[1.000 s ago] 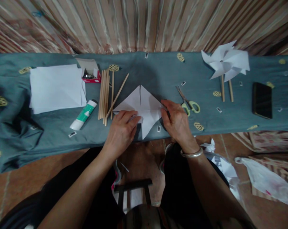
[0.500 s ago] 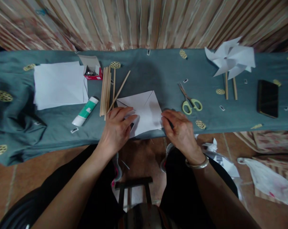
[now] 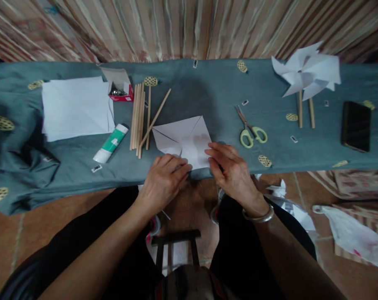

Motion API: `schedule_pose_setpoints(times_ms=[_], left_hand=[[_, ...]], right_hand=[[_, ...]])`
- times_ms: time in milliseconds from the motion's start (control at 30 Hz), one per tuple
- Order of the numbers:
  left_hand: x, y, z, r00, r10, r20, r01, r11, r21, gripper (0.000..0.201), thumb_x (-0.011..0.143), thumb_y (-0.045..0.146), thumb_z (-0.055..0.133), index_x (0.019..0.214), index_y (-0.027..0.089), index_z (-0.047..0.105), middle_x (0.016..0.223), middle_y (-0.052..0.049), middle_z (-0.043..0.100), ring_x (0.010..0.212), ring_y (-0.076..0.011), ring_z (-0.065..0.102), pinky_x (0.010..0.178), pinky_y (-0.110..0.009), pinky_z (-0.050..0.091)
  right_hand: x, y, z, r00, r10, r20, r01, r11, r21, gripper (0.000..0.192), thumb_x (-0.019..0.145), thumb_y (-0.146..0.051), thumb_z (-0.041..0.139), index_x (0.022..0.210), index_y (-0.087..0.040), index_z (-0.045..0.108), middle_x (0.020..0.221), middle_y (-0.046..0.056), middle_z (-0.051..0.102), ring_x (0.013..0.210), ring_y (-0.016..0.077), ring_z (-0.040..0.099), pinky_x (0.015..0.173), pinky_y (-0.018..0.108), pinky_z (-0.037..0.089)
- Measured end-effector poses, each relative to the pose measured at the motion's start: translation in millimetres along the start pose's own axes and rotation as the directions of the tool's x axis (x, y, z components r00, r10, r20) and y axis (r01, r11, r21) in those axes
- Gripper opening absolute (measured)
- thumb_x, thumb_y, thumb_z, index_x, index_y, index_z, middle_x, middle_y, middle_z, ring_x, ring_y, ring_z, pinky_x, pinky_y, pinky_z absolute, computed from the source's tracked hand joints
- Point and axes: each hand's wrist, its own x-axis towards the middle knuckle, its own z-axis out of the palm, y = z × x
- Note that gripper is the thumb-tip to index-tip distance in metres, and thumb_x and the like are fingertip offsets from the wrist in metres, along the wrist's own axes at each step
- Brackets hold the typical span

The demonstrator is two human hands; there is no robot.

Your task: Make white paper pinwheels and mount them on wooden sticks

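Observation:
A white square sheet of paper (image 3: 193,135), with slits cut in from its corners, lies at the front edge of the cloth-covered table. My left hand (image 3: 165,180) pinches a near corner flap of the sheet, its fingers and thumb close together; that corner is partly hidden under them. At the sheet's right edge rests my right hand (image 3: 231,171), its fingers a little apart and touching the paper. Green-handled scissors (image 3: 249,129) lie open just to the right. Several wooden sticks (image 3: 138,116) are to the left of the sheet, one slanting beside its far left corner.
A stack of white paper (image 3: 74,108), an open red box (image 3: 121,91) of small metal pieces and a glue stick (image 3: 110,143) lie at the left. At the right are white paper pinwheels (image 3: 306,71) on sticks and a black phone (image 3: 356,125). A curtain (image 3: 176,29) hangs behind.
My left hand has moved right and nearer to me along the sheet, uncovering its left flap, which now curls inward. My right hand stays at the right edge. The view has shifted slightly.

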Motion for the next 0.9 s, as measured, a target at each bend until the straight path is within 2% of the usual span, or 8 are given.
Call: schedule_pose_setpoints(times_ms=[300,533,733,900], left_hand=[[-4,-6,-4.0,0.999,0.047,-0.014,-0.046,0.997,0.060,0.016,0.090,0.013,0.055,0.101,0.014,0.067,0.099,-0.008,0.071,0.083,-0.0207,0.059,0.067,-0.034,0.042],[-8,-16,-6.0,1.000,-0.010,-0.021,0.011,0.997,0.081,0.016,0.092,0.016,0.053,0.102,0.015,0.065,0.099,-0.007,0.071,0.085,-0.0208,0.060,0.071,-0.034,0.045],[-1,-11,0.4,1.000,-0.016,-0.025,0.017,0.999,0.034,0.019,0.092,0.022,0.055,0.108,0.016,0.064,0.104,-0.009,0.070,0.091,-0.0223,0.061,0.074,-0.036,0.047],[5,-8,4.6,1.000,0.005,0.003,-0.006,1.000,0.013,0.018,0.093,0.022,0.053,0.104,0.017,0.066,0.103,-0.009,0.069,0.092,-0.0217,0.061,0.077,-0.036,0.050]], right_hand=[[-2,-3,-1,1.000,-0.017,0.007,0.017,1.000,0.013,0.024,0.091,-0.018,0.050,0.107,-0.015,0.068,0.116,0.012,0.069,0.112,0.0262,0.062,0.100,0.048,0.050],[-4,-8,-2,0.998,-0.053,0.041,0.052,0.998,0.033,0.021,0.089,-0.019,0.054,0.105,-0.016,0.068,0.114,0.012,0.070,0.108,0.0258,0.063,0.097,0.047,0.051],[-3,-6,-2,0.997,-0.064,0.051,0.062,0.997,0.040,0.024,0.090,-0.015,0.050,0.105,-0.016,0.068,0.113,0.012,0.070,0.109,0.0255,0.063,0.097,0.047,0.051],[-2,-6,-2,0.997,-0.053,0.052,0.050,0.997,0.058,0.025,0.090,-0.015,0.049,0.106,-0.017,0.069,0.112,0.012,0.070,0.109,0.0254,0.063,0.097,0.047,0.052]])
